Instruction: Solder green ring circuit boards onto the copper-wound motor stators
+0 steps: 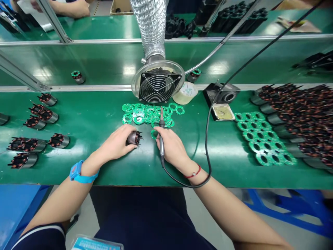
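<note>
Works at a long green surface point(234, 173), with wound cores point(299, 118) massed at far right, likely for easy reach. Has a fan point(157, 88) facing the hands, presumably to draw off fumes. Has the right hand point(173, 145) wrapped around a soldering iron point(161, 146) with its tip pointing away from the body, perhaps for safety. Holds in the closed left hand point(117, 142) 1 single core point(134, 138) with its wired end turned rightward, seemingly for access. Has 1 green ring point(152, 134) at the right fingertips; cannot tell if pinched.

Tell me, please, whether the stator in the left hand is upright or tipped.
Tipped: the stator in the left hand points its wired end toward the right hand.
</note>
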{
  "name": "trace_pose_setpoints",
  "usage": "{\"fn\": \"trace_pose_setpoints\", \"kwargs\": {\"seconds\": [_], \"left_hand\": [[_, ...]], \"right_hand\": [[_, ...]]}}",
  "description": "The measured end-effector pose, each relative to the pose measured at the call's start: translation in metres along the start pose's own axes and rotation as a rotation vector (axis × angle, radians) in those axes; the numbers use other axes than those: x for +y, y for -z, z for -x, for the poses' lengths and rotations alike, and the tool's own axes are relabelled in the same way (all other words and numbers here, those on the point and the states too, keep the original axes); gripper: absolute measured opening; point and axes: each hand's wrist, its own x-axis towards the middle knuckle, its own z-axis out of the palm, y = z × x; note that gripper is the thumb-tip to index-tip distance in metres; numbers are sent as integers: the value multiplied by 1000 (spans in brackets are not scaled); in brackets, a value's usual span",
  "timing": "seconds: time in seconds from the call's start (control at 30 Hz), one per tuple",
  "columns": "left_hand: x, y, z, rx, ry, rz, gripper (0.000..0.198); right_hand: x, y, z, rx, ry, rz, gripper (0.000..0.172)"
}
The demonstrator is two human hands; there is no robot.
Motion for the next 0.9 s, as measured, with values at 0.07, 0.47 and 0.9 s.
{"fn": "trace_pose_setpoints", "kwargs": {"seconds": [0.07, 0.47, 0.9], "left_hand": [[1, -3, 0, -7, -41, 34, 41], [13, -18, -4, 103, -3, 68, 40], [10, -25, -10, 147, -93, 54, 43]], "right_hand": [[-4, -4, 0, -6, 18, -56, 38], [-2, 25, 33, 337, -132, -365, 24], [5, 14, 45, 344, -255, -576, 10]]}}
